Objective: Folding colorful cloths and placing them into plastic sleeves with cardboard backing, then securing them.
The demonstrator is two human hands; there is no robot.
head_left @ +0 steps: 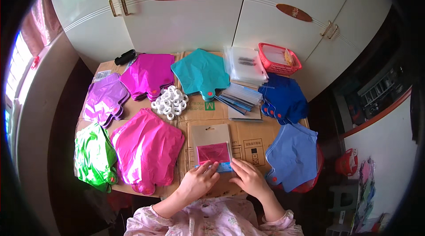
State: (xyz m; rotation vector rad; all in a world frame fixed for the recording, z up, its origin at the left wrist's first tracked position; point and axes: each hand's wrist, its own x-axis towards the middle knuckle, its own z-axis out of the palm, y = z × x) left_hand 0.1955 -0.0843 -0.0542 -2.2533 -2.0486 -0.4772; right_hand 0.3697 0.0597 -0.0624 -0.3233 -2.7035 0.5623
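Note:
In front of me lies a flat clear plastic packet (211,132) with a hang hole at its far end. Inside shows a folded magenta foil piece (213,153), with a blue printed strip (225,167) at the near end. My left hand (200,182) rests its fingertips on the packet's near part, over the lower edge of the magenta piece. My right hand (249,177) lies at the near right corner, fingers stretched out and touching the edge. Neither hand grips anything visible.
Foil stacks surround me: pink (147,147), green (93,154), lilac (104,98), magenta (148,74), teal (200,72), dark blue (285,96), light blue (292,154). White rings (170,102), plastic strips (241,96), clear bags (245,65) and a red basket (280,58) stand on the cardboard-covered table (195,114).

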